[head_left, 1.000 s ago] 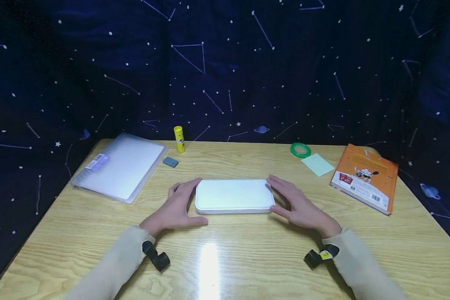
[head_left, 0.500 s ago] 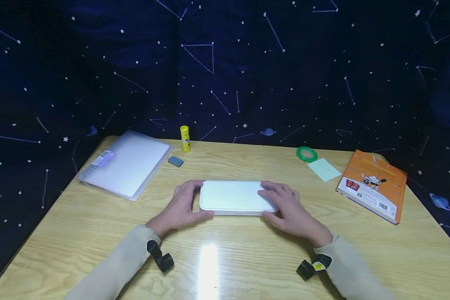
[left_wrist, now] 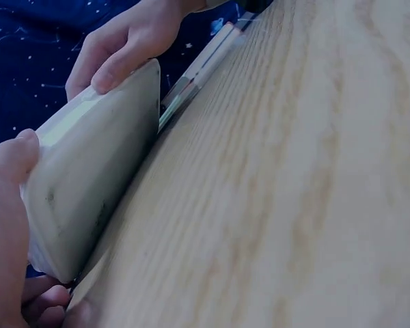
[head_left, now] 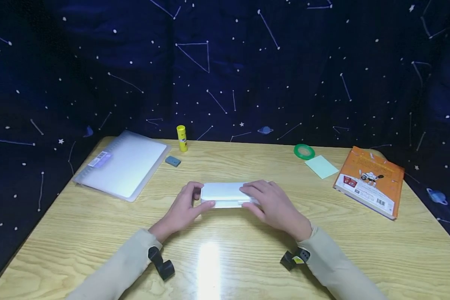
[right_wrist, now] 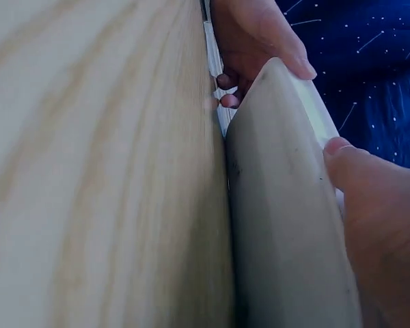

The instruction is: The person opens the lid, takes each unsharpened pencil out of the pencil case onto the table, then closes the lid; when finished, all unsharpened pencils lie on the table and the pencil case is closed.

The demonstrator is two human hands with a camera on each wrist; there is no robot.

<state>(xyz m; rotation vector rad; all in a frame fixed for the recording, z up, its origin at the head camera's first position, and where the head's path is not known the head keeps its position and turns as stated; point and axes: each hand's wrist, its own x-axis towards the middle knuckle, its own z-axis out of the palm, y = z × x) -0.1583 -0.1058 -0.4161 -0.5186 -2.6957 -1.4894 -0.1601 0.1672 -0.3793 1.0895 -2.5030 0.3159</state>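
A white, flat pencil case with rounded corners is in front of me at the middle of the table. Its near long side is tipped up, and a smudged, pale face of it shows in the left wrist view. My left hand grips its left end, thumb on the near side and fingers round the back. At the right part, my right hand holds it with the thumb at the near edge and fingers over the top, hiding that end. Both thumbs press near the upper edge in the right wrist view.
Left, a translucent ring binder. Behind the case are a yellow glue stick and a grey-blue eraser. To the right lie a green tape roll, a pale green paper pad and an orange book.
My right hand has moved left and inward along the pencil case, its fingers now over the top. The left hand's grip has closed in, and the case's near side has tipped up.
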